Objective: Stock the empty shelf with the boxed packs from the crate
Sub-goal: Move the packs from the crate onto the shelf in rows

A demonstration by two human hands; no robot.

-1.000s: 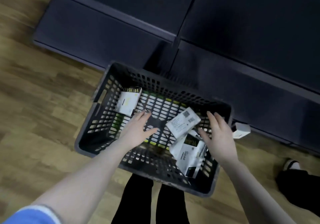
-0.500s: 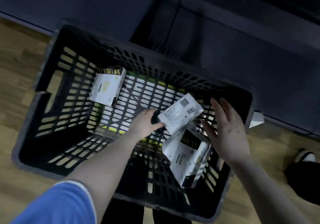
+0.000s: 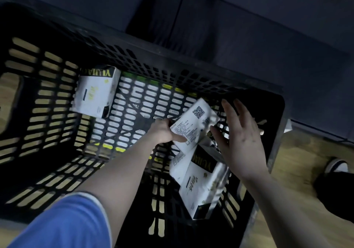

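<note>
While the person leans over the black slotted plastic crate (image 3: 57, 98) on the wooden floor (image 3: 298, 159), the head view shows the left hand (image 3: 163, 133) deep inside it, thumb and fingers pinching the near edge of a white boxed pack with a QR code (image 3: 193, 125), which is tilted up off the crate bottom. Just beside it, the right hand (image 3: 241, 138) hovers with fingers straight and spread, holding nothing. Under that pack lies another white pack with a black band (image 3: 201, 186); a third pack (image 3: 95, 92) rests well apart at the far left corner. Dark shelving (image 3: 249, 27) stands behind the crate.
</note>
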